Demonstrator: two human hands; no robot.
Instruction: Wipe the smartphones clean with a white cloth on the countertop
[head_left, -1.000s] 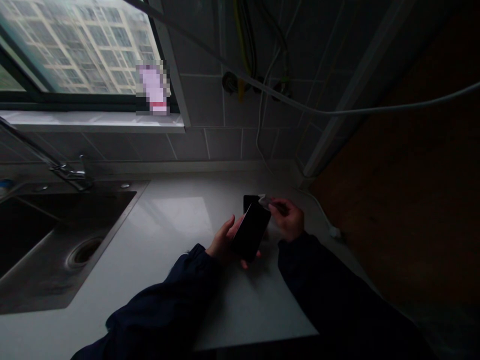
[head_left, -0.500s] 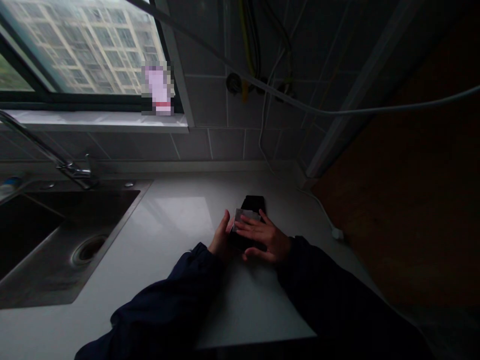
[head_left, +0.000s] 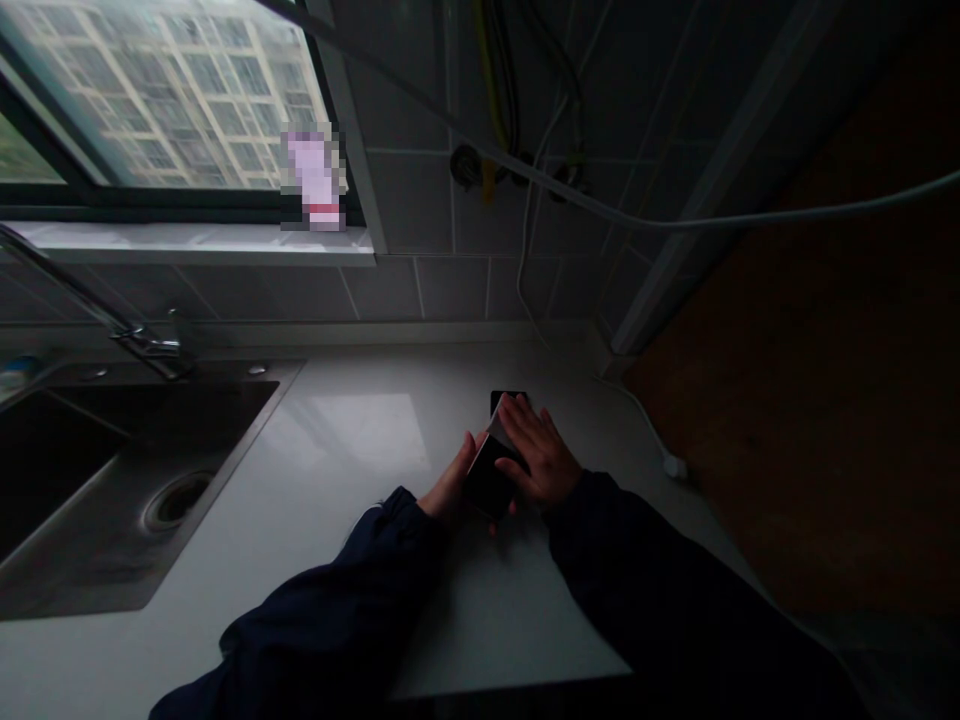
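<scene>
A dark, flat, rectangular phone rests tilted in my left hand, the thumb along its left edge and fingertips showing below it. My right hand lies over the phone's upper part, fingers stretched together and thumb across the dark face. Under those fingers, a pale grey cloth shows only as a narrow strip; most of it is hidden. Just beyond the hands, a second black flat object lies on the white counter, mostly covered by my right hand, so its kind is unclear.
A steel sink with a chrome faucet is at the left. Behind it are a window sill and tiled wall. A white cable hangs across the upper right. A white plug lies at the counter's right side.
My right hand has slid up and away across the phone with the cloth, baring more of its dark lower face. The phone has turned and tilted in my left hand.
</scene>
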